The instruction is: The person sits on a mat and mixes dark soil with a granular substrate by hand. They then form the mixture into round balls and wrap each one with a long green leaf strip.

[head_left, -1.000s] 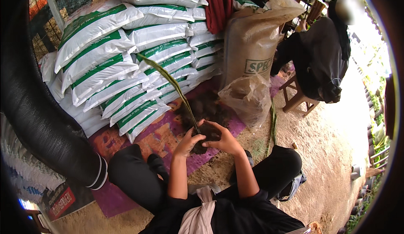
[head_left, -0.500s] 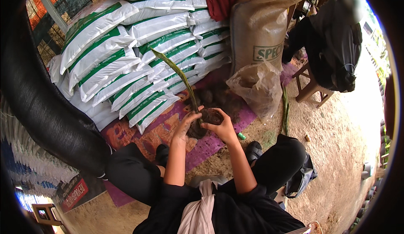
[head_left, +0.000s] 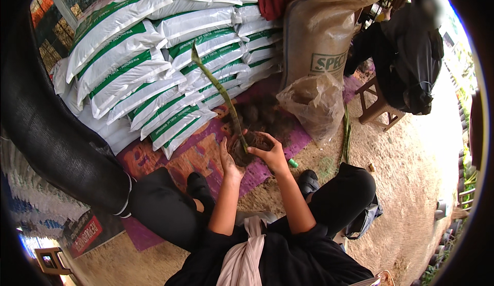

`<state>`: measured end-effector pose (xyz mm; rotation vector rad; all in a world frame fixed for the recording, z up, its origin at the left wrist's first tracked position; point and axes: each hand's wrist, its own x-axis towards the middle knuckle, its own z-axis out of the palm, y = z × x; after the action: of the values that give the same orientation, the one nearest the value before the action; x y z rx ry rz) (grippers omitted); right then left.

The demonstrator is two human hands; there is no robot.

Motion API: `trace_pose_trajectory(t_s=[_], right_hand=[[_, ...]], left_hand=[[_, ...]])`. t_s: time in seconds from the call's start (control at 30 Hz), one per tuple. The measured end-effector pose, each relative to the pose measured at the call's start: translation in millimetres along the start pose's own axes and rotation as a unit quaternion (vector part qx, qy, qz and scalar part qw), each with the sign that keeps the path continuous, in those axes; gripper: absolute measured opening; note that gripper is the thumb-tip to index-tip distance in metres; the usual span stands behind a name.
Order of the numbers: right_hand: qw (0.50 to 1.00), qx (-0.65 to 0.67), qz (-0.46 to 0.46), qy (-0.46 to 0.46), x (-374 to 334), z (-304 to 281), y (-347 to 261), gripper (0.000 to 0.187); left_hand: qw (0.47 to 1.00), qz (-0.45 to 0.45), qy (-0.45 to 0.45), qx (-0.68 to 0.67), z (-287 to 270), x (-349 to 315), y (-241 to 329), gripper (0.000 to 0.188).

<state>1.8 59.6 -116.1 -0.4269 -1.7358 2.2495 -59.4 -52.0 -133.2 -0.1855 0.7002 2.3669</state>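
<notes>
Green and slender, a leaf (head_left: 225, 94) is held with its base between the left hand (head_left: 231, 163) and the right hand (head_left: 272, 155), its tip tilted leftward. The dark clump (head_left: 241, 156) at its foot is gripped by the right hand and flanked by the left, its fingers straightened.

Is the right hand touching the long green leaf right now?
Touching. The head view shows the right hand with its thumb tip against the base of the long green leaf, no gap visible between them.
</notes>
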Motion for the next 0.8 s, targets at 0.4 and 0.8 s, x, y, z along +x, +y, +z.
trace_pose_trajectory(t_s=[0.4, 0.8], right_hand=[[0.949, -0.279, -0.129, 0.063, -13.2, 21.1, -7.2, 0.047], [0.853, -0.449, -0.263, 0.050, -36.5, 37.2, 4.6, 0.035]], left_hand=[[1.000, -0.003, 0.011, -0.014, -9.3, 5.3, 0.1, 0.036], [0.989, 0.021, 0.141, 0.022, -4.9, 3.5, -6.7, 0.021]])
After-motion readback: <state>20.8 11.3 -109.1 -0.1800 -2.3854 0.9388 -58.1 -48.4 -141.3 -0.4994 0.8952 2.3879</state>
